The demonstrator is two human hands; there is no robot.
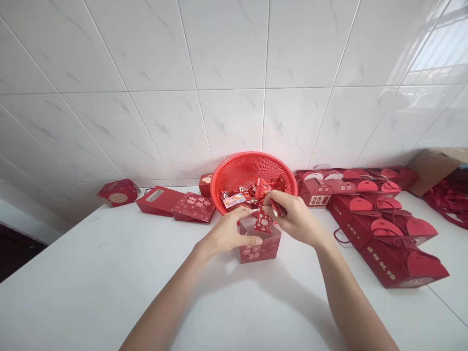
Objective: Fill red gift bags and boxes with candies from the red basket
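A small red gift box (259,251) with pale printed characters stands open-topped in front of me. My left hand (224,233) grips its left side, the thumb lying along the front edge and the fingers at the back. Over the opening, my right hand (294,218) is closed on red-wrapped candies (263,222); one hangs down at the box mouth and another shows between the fingers. Just behind both hands sits a red plastic basket (252,158) with several wrapped candies (244,196) inside. The bottom of the box is hidden from me.
To the right, rows of red gift boxes (380,253) line the white table (109,282). Flattened red boxes (193,207) and a hexagonal red box (119,193) lie left. A cardboard box (435,168) with red ribbons is at far right. A tiled wall (234,117) closes the back.
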